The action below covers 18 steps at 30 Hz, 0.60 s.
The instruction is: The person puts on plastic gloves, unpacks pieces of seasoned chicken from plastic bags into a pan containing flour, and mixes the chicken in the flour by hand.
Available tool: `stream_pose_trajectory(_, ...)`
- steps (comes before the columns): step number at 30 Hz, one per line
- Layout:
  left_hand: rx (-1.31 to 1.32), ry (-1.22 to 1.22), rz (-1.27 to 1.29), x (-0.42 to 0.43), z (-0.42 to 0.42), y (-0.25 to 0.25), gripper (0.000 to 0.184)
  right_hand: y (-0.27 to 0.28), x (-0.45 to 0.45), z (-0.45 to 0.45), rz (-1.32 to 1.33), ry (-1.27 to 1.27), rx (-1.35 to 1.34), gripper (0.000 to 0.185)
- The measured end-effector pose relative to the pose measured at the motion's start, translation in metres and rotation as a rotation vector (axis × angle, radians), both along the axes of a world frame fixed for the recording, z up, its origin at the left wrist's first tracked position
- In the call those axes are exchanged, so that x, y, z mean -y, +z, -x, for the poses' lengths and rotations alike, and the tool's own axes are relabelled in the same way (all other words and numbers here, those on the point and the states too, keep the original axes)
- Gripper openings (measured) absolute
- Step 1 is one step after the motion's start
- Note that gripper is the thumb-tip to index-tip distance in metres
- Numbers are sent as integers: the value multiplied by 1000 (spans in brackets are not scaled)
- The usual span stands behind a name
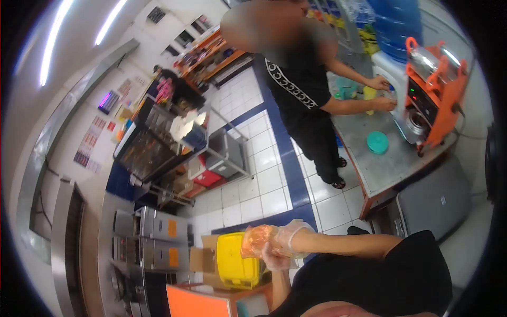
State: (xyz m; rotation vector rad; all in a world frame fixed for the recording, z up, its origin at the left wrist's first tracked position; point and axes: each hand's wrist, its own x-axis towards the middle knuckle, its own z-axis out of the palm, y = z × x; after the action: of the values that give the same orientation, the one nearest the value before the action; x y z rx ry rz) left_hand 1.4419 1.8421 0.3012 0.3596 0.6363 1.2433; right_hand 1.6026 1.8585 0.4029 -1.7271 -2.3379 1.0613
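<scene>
Within my view, a grey tabletop (393,170) carries an orange machine (449,100) with lit indicators and, near it, a round green container (377,142). Beside the machine, a white dispenser (388,66) supports a blue water bottle (395,26). A person in black (293,79) stands at the tabletop. Nearer me, a yellow bin (236,261) adjoins a cardboard box (202,260). Fluorescent tubes (55,42) light the room.

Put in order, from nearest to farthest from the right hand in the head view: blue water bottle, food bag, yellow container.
1. Food bag: at the right hand.
2. Yellow container: beyond the bag, lower left.
3. Blue water bottle: far off, upper right.
</scene>
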Motion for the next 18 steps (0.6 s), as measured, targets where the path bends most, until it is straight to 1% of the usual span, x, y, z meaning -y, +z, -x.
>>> stream_pose_trajectory(1, -85, 138, -7, 6, -16, 15, 60, -1, -3, -4, -41, 40, -23, 39)
stream_pose_trajectory(2, -108, 164, -6, 2, -8, -12, 60, -2, -6, -8, -39, 66, -46, 39)
stream_pose_trajectory(3, -70, 258, 12, -7, 14, -59, 64, -3, -8, -14, -43, 120, -103, 40)
stream_pose_trajectory(5, -51, 358, 30, -3, 24, -72, 67, 2, -5, -26, -43, 178, -179, 41)
stream_pose_trajectory(7, -170, 563, -35, 12, -6, -31, 69, 16, 4, -41, -111, 228, -234, 41)
stream_pose_trajectory(8, -173, 577, -35, 13, -21, -14, 69, 15, 4, -43, -110, 242, -237, 41)
stream_pose_trajectory(9, -67, 613, -141, 12, -37, 0, 72, 12, 5, -42, -92, 238, -288, 42)
stream_pose_trajectory(11, 40, 667, -245, 12, -34, -10, 76, 8, 2, -43, -66, 252, -335, 43)
stream_pose_trajectory(12, -249, 642, -260, 9, -7, -44, 75, 7, -1, -42, -57, 319, -272, 45)
stream_pose_trajectory(13, -401, 637, -261, 13, -2, -46, 75, 5, -1, -38, -48, 390, -214, 49)
stream_pose_trajectory(14, -552, 634, -259, 18, 4, -49, 75, 1, -2, -33, -45, 416, -219, 49)
stream_pose_trajectory(16, -86, 776, -166, 24, -26, -9, 75, -13, -4, -22, 68, 337, -232, 48)
stream_pose_trajectory(17, -85, 790, -167, 31, -34, 3, 75, -25, -6, -14, 69, 351, -229, 48)
stream_pose_trajectory(18, -47, 715, -181, 37, -41, 14, 76, -30, -6, -10, 73, 313, -290, 47)
